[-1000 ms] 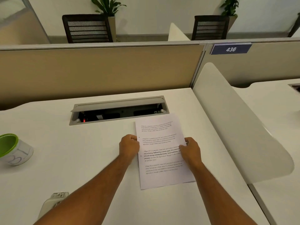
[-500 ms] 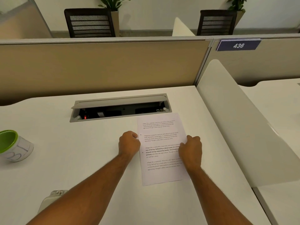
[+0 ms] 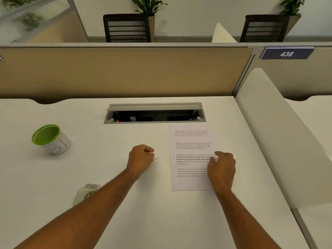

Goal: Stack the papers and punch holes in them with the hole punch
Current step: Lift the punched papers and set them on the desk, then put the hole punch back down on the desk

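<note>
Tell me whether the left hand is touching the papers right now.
Apart. The head view shows the left hand closed in a loose fist over the desk, with a bare strip of white desktop between its knuckles and the left edge of the papers.

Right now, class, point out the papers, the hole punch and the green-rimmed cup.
papers [image 3: 191,151]: head view, on the printed top sheet.
hole punch [image 3: 83,194]: head view, on its pale body beside the left forearm.
green-rimmed cup [image 3: 59,146]: head view, on its white side wall.

Tan partition behind white desk; two dark chairs beyond.
</note>
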Motion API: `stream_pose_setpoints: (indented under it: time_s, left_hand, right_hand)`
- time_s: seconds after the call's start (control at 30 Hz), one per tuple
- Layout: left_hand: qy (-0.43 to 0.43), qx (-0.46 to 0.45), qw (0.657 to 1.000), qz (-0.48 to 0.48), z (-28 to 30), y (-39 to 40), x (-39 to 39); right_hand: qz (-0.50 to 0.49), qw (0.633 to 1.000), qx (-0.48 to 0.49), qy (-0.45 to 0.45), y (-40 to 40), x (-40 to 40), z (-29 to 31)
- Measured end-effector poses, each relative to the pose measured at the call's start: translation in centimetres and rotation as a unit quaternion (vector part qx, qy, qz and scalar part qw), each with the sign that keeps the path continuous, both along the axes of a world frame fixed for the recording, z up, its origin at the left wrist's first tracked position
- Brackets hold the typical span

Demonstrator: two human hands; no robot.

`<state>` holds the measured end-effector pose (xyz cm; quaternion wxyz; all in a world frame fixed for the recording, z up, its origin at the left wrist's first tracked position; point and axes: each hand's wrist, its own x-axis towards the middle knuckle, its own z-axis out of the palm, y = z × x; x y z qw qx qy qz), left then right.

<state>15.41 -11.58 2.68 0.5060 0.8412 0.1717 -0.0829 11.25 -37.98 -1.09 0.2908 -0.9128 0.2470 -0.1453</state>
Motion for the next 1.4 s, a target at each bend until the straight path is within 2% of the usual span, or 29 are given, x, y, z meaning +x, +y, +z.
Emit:
stream_pose_setpoints:
  time_s: [0.3,0.43,0.63,0.8,1.13,1.4]
  left_hand:
    - [0.017,-0.013,0.998,0.065,1.0,9.2,-7.7]
    - [0.018,-0.005,0.997,0.074,0.8,12.2,-10.7]
    - [-0.002,0.026,0.999,0.036,-0.6,14.9,-16.2]
    - [-0.056,0.102,0.993,-0.024,-3.1,16.1,-21.1]
    - [-0.200,0.175,0.964,-0.011,-4.2,19.1,-20.4]
    - [-0.135,0.196,0.968,-0.079,-5.4,20.2,-18.0]
  right_hand:
    - [0.125,0.991,0.016,-0.049,9.0,-6.6,-0.2]
    - [0.203,0.978,0.018,-0.042,13.5,-10.3,-0.5]
    - [0.308,0.951,-0.026,0.011,19.0,-15.1,-1.4]
    - [0.369,0.926,-0.077,0.026,22.5,-17.1,-1.8]
    - [0.396,0.908,-0.125,0.057,26.4,-17.8,-2.4]
    - [0.400,0.899,-0.151,0.095,27.5,-18.1,-2.6]
